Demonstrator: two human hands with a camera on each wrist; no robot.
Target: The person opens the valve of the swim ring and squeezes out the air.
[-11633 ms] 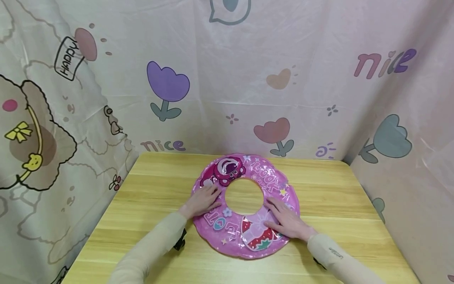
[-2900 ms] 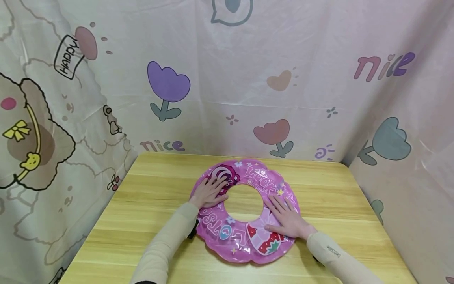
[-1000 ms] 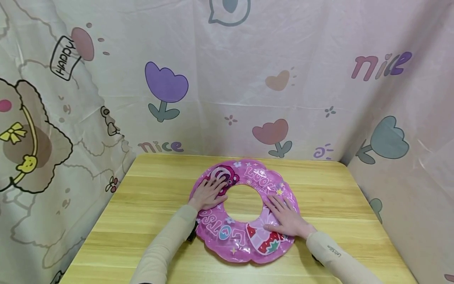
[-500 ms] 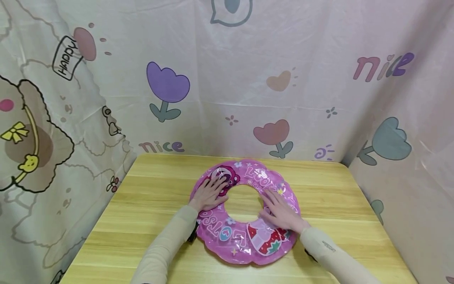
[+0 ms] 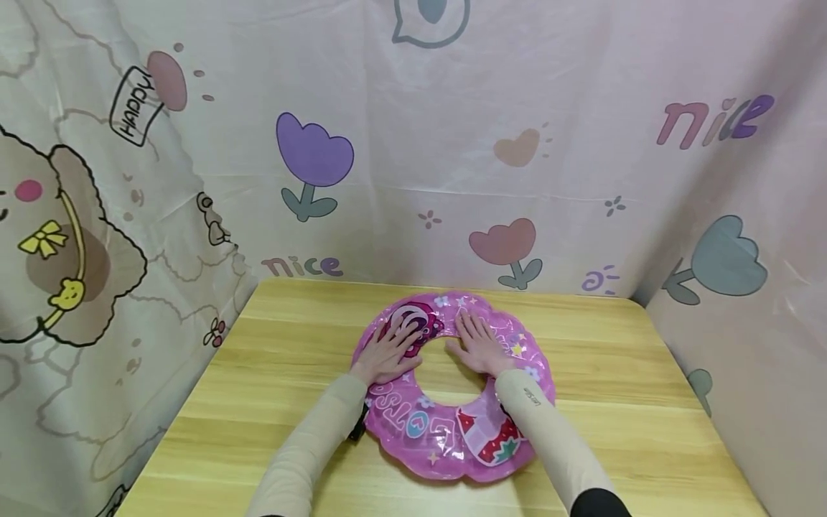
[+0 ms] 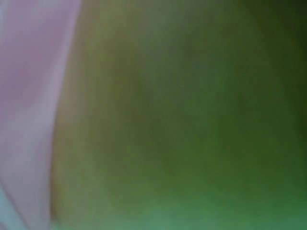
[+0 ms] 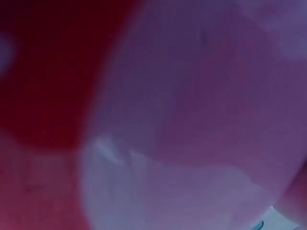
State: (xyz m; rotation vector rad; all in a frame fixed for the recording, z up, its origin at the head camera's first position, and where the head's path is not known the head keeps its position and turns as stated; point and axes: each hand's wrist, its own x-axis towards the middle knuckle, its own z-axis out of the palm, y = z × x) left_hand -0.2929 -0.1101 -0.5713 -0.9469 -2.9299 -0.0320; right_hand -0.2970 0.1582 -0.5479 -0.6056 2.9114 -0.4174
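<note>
A pink inflatable swim ring [image 5: 439, 456] with a bear, a strawberry and lettering printed on it lies flat on the wooden table. My left hand [image 5: 385, 357] rests on its left side, fingers spread over the bear print. My right hand [image 5: 481, 346] lies on the upper right part by the hole, its fingers extended over the lettering. The left wrist view is blurred; a pink strip of the ring [image 6: 29, 96] shows at its left edge. Red and pink print of the ring [image 7: 144, 120] fills the right wrist view close up.
The wooden table [image 5: 646, 416] extends on both sides of the ring. Behind it hangs a pale printed curtain [image 5: 413, 143] with tulips and words, and similar cloth encloses the left and right sides.
My right hand has slid from the ring's right side up and inward toward the top. My left hand stays in place. Since the oldest frame, the ring has turned slightly.
</note>
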